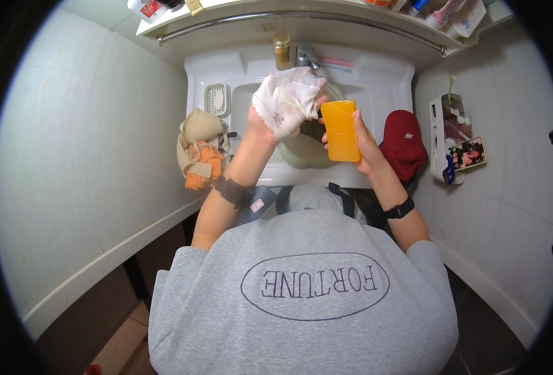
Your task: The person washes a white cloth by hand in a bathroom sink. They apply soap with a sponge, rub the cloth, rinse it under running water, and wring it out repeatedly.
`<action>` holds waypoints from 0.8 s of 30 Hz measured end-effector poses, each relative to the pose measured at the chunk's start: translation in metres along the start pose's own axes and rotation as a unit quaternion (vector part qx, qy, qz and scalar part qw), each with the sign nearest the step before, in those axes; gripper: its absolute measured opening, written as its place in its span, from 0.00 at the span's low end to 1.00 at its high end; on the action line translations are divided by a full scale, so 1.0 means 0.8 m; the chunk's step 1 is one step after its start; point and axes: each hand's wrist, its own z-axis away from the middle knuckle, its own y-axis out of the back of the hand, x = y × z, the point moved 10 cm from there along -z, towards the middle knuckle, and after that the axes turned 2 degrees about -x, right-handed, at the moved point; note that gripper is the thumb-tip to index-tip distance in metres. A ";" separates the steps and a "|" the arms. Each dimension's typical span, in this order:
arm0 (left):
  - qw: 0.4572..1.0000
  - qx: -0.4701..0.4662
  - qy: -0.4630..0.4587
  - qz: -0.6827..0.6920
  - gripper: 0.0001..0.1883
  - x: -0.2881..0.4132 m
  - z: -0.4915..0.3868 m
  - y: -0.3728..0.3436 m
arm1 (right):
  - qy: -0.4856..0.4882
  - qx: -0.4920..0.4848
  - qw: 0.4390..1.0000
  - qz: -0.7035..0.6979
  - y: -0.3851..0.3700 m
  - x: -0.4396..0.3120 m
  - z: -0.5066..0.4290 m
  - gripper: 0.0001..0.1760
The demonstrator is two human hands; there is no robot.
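A wet white cloth with a scalloped edge [288,101] is draped over my left hand [262,123], which covers most of the palm and fingers; a faint dark stain shows on the fabric. Just to the right, my right hand [366,143] grips a thick orange bar of laundry soap [341,132] by its sides, held upright near the cloth. Both hands are above the white ceramic sink [299,179]. Under them, partly hidden, a pale green basin [304,153] sits in the bowl.
A beige and orange pile of clothes [203,152] lies at the sink's left edge below a soap dish [217,99]. Behind stand a gold bottle [282,51] and the faucet [307,57]. A dark red cap [403,143] rests at right, beside a wall holder with a phone [467,153].
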 end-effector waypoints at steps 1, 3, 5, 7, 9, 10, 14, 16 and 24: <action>1.000 0.004 0.016 -0.019 0.33 -0.004 -0.001 0.003 | -0.021 -0.040 0.996 -0.071 -0.011 0.008 -0.002 0.34; 0.999 -0.006 0.027 -0.021 0.32 -0.011 -0.002 0.002 | -0.038 -0.054 0.991 -0.115 -0.017 0.015 -0.006 0.35; 0.998 0.065 0.006 -0.019 0.29 -0.010 -0.003 0.019 | -0.039 -0.085 0.984 -0.148 -0.026 0.015 -0.011 0.35; 0.995 0.091 -0.037 0.008 0.27 -0.005 -0.004 0.022 | -0.063 -0.072 0.989 -0.111 -0.021 0.020 -0.015 0.31; 0.994 0.099 -0.046 -0.018 0.27 -0.005 -0.006 0.022 | -0.062 -0.064 0.994 -0.070 -0.016 0.018 -0.016 0.28; 0.993 0.111 -0.035 -0.013 0.25 -0.007 -0.007 0.025 | -0.073 -0.070 0.991 -0.088 -0.016 0.020 -0.014 0.24; 0.996 0.076 -0.035 -0.019 0.24 -0.003 -0.012 0.035 | -0.114 -0.082 0.986 -0.092 -0.022 0.029 0.003 0.18; 0.999 0.023 0.011 -0.027 0.24 -0.012 -0.014 0.039 | -0.127 -0.091 0.981 -0.111 -0.030 0.031 0.011 0.16; 0.855 0.089 -0.086 -0.504 0.22 -0.013 -0.027 0.094 | -0.093 -0.139 0.982 -0.082 -0.056 -0.011 0.014 0.17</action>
